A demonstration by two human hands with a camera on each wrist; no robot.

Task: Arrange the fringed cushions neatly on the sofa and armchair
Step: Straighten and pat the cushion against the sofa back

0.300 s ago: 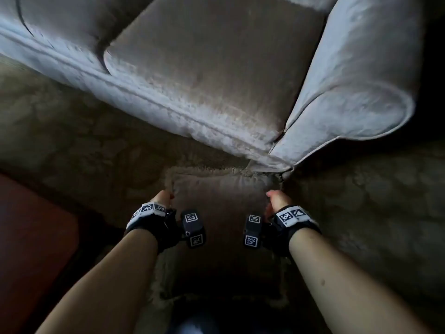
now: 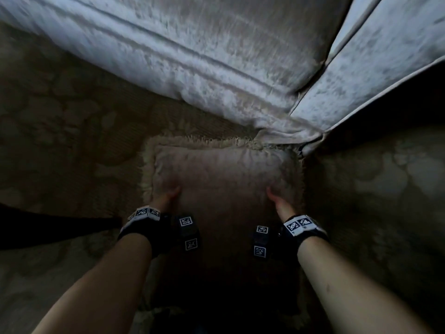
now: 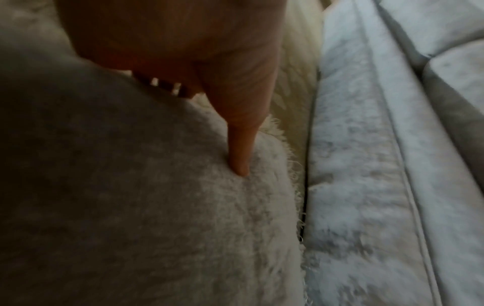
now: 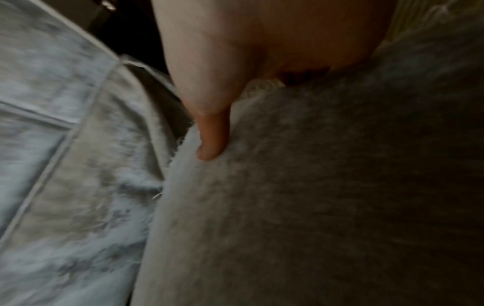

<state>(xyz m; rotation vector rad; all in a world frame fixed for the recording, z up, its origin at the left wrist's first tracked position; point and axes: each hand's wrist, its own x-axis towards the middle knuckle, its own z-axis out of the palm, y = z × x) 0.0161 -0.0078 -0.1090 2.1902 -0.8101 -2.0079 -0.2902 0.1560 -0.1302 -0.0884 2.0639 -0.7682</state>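
A beige velvety cushion (image 2: 224, 179) with a cream fringe is held upright between both hands, just in front of the pale sofa (image 2: 192, 56). My left hand (image 2: 166, 198) grips its left side, thumb (image 3: 243, 149) pressed into the front face (image 3: 157, 207) while the fingers are hidden behind. On the other side my right hand (image 2: 277, 198) grips likewise, its thumb (image 4: 212, 140) dug into the fabric (image 4: 314, 196). The cushion's top fringe nearly touches the sofa's front corner.
The sofa's front panel (image 3: 366, 165) runs across the top, its right armrest (image 2: 385, 63) angling away. A patterned beige carpet (image 2: 60, 128) covers the floor on both sides. A dark strip (image 2: 48, 227) lies at the left edge.
The view has dropped closer to the sofa's front and the cushion fills more of it. Both hands now sit lower on the cushion's sides instead of at its top corners.
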